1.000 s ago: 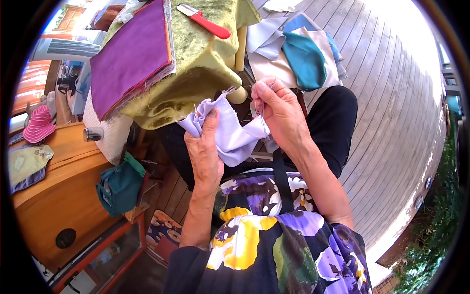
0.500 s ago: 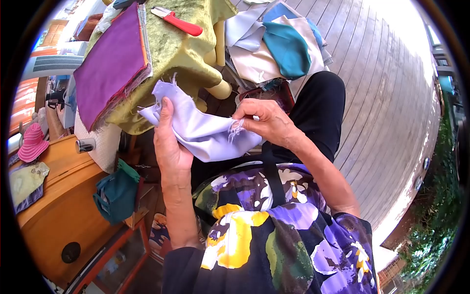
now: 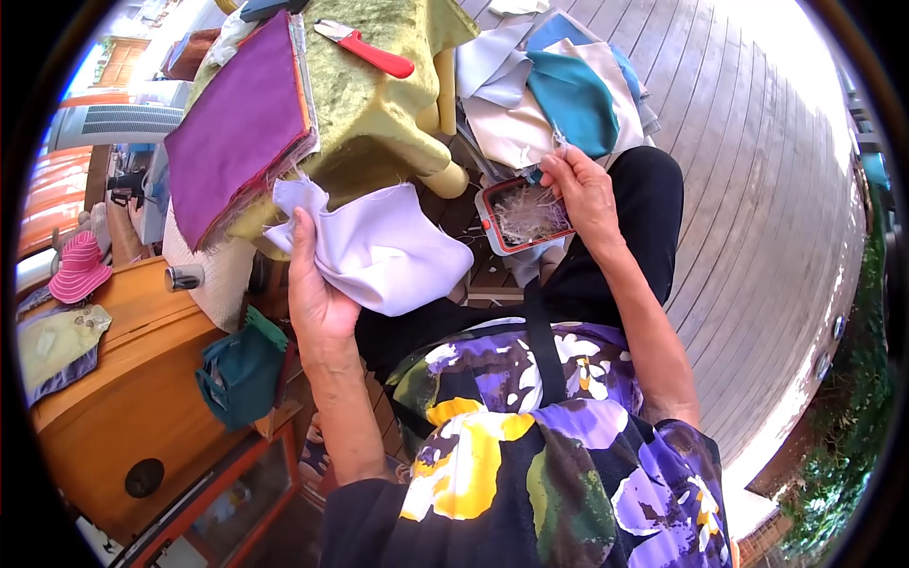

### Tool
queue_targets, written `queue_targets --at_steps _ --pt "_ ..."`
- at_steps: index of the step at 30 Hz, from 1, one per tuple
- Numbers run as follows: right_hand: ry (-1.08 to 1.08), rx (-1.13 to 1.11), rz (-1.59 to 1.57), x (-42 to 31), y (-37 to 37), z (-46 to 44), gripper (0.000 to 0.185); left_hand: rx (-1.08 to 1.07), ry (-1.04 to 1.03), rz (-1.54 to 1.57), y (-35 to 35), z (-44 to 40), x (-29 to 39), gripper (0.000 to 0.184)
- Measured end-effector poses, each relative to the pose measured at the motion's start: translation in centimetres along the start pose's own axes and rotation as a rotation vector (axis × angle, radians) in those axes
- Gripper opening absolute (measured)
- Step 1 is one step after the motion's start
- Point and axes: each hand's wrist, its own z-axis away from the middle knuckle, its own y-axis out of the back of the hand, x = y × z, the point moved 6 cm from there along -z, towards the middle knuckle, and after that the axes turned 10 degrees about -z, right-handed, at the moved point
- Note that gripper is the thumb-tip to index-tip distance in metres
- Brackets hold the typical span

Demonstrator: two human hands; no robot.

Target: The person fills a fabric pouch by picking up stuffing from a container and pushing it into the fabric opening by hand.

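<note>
A pale lavender cloth (image 3: 388, 251) with frayed edges hangs from my left hand (image 3: 322, 293), its thumb pressed over the fabric. My right hand (image 3: 585, 194) pinches a small tuft of pale loose threads (image 3: 561, 140). It is above the right edge of a red-rimmed container (image 3: 488, 204), which holds a tangle of threads (image 3: 528, 214). Just beyond the hand, a teal cloth (image 3: 573, 99) lies over cream cloth (image 3: 507, 133), with a pale grey-blue cloth (image 3: 492, 71) beside it.
Purple fabric (image 3: 241, 123) is stacked on the olive velvet-covered table (image 3: 369, 104), near a red-handled knife (image 3: 365, 49). On the left stand a wooden cabinet (image 3: 123, 379), a metal cup (image 3: 184, 277), a pink striped hat (image 3: 80, 269) and a teal bag (image 3: 241, 374). Wooden decking (image 3: 748, 237) spans the right.
My right hand has left the lavender cloth and moved up and right to the container, carrying threads. The cloth now hangs from my left hand alone. The container has come into fuller view.
</note>
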Motion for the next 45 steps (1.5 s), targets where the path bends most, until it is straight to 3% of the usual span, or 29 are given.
queue_targets --at_steps 1,2,3,4,6,8,10,12,14,16,18,20,21,22,24,28,30,31,32,33,34,35,36,38,40,41,42,44,45 --pt "0.112 -0.101 0.359 0.0 -0.4 -0.1 0.010 -0.051 0.000 0.027 -0.3 0.1 0.2 0.029" --pt "0.221 -0.200 0.718 0.4 -1.1 0.1 0.016 -0.102 0.004 0.052 -0.6 0.2 0.3 0.025" --pt "0.201 -0.335 0.909 1.2 -1.9 0.4 0.045 -0.103 0.000 0.048 -0.7 0.5 0.6 0.025" --pt "0.270 -0.345 1.083 1.9 -2.9 1.2 0.063 -0.120 0.018 0.088 -0.9 0.8 0.8 0.022" --pt "0.123 -0.393 1.122 2.3 -3.9 1.9 0.074 -0.137 0.030 0.123 -1.4 1.3 1.2 0.019" --pt "0.158 -0.376 1.083 0.7 -5.2 2.0 0.066 -0.244 0.051 0.131 -2.2 1.9 1.3 0.018" --pt "0.076 -0.358 0.549 -1.5 -6.4 2.0 0.058 -0.253 0.057 0.138 -2.7 2.3 1.1 0.018" --pt "0.040 -0.386 0.390 -3.9 -8.1 2.8 0.053 -0.262 0.066 0.146 -3.3 2.7 0.8 0.018" --pt "0.104 -0.567 0.009 -6.0 -10.4 3.9 0.057 -0.280 0.097 0.127 -4.2 3.1 0.3 0.019" --pt "0.130 -0.617 -0.001 -7.0 -12.2 4.5 0.063 -0.291 0.115 0.122 -4.3 3.0 -0.3 0.021" --pt "0.261 -0.584 0.012 -7.6 -13.1 4.7 0.052 -0.283 0.173 0.125 -4.4 3.1 -1.0 0.023" --pt "-0.002 -0.546 -0.169 -6.6 -13.3 4.4 0.031 -0.184 0.186 0.088 -4.4 3.2 -1.2 0.022" --pt "-0.028 -0.418 -0.333 -6.5 -12.7 3.9 0.016 -0.240 0.188 0.097 -4.3 3.1 -1.4 0.022" --pt "-0.098 -0.340 -0.421 -6.1 -11.9 3.1 0.015 -0.295 0.189 0.106 -4.3 3.0 -1.6 0.022" --pt "-0.027 -0.179 -0.369 -4.9 -9.0 1.0 0.015 -0.326 0.190 0.117 -4.1 3.0 -1.6 0.022" --pt "-0.122 -0.198 -0.207 -4.2 -7.8 1.1 0.030 -0.353 0.219 0.127 -3.9 2.8 -1.8 0.027" --pt "0.450 -0.548 0.157 -7.5 -10.9 3.7 0.041 -0.295 0.235 0.146 -3.9 2.7 -1.6 0.028" --pt "0.386 -0.651 0.250 -6.9 -11.7 4.2 0.045 -0.239 0.240 0.166 -3.8 2.5 -1.4 0.030" --pt "0.515 -0.657 0.483 -5.5 -11.6 3.8 0.040 -0.354 0.192 0.187 -4.2 2.1 -0.4 0.040" --pt "0.343 -0.664 0.419 -5.2 -11.3 3.5 0.036 -0.358 0.192 0.191 -4.5 2.4 -0.6 0.040" --pt "0.171 -0.668 0.352 -5.0 -11.0 3.4 0.033 -0.256 -0.172 -0.050 -4.0 2.8 1.0 0.058" --pt "0.172 -0.672 0.352 -5.5 -11.2 3.8 0.033 -0.141 -0.535 -0.291 -3.6 3.9 2.8 0.081" --pt "0.167 -0.638 0.274 -6.1 -11.2 4.1 0.028 -0.141 -0.543 -0.288 -2.2 3.2 1.4 0.081" --pt "0.161 -0.584 0.199 -7.2 -11.2 4.0 0.024 -0.724 -0.183 0.445 -0.6 1.4 -4.3 0.078" --pt "0.246 -0.526 0.413 -7.9 -11.1 4.5 0.020 -0.501 -0.120 0.010 -1.5 2.8 -6.9 0.114" --pt "0.301 -0.496 0.458 -7.7 -11.0 4.5 0.019 -0.544 -0.060 0.025 -1.6 3.3 -7.7 0.107" --pt "0.300 -0.505 0.466 -7.8 -10.9 4.6 0.019 -0.385 0.052 -0.072 -2.1 3.2 -7.7 0.074" --pt "0.201 -0.453 0.420 -7.4 -10.2 4.5 0.018 -0.141 0.102 -0.071 -2.3 1.1 -8.1 0.043" --pt "0.184 -0.413 0.365 -7.3 -9.5 4.3 0.018 -0.144 0.103 -0.024 -2.8 1.0 -7.7 0.033"
